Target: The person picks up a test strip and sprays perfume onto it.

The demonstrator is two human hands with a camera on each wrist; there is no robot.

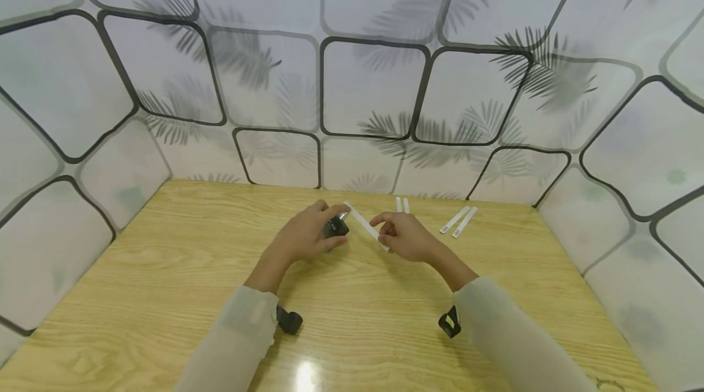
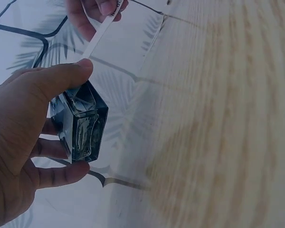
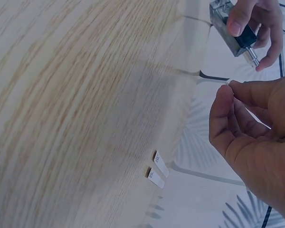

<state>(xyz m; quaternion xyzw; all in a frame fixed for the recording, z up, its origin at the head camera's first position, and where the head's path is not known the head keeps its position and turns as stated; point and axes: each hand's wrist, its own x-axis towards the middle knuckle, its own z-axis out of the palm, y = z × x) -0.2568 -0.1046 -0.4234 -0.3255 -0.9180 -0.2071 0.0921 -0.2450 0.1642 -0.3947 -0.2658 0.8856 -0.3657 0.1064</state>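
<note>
In the head view my left hand (image 1: 302, 234) grips a small dark glass perfume bottle (image 1: 335, 228) over the middle of the table. The bottle is tilted, its silver spray nozzle (image 3: 251, 57) aimed toward the right hand, with the index fingertip right at the nozzle's top. My right hand (image 1: 408, 236) pinches a narrow white paper strip (image 1: 363, 221) by its near end, between thumb and index finger. The strip's far end slants up to the left, close to the nozzle. Seen from the left wrist, the bottle's thick clear base (image 2: 88, 135) faces the camera.
Two white strips (image 1: 455, 219) with small print lie side by side on the wooden table (image 1: 209, 269), right of the right hand. Another pair of strips (image 1: 402, 204) lies just behind that hand. Patterned pale walls (image 1: 363, 86) enclose the table's back and sides.
</note>
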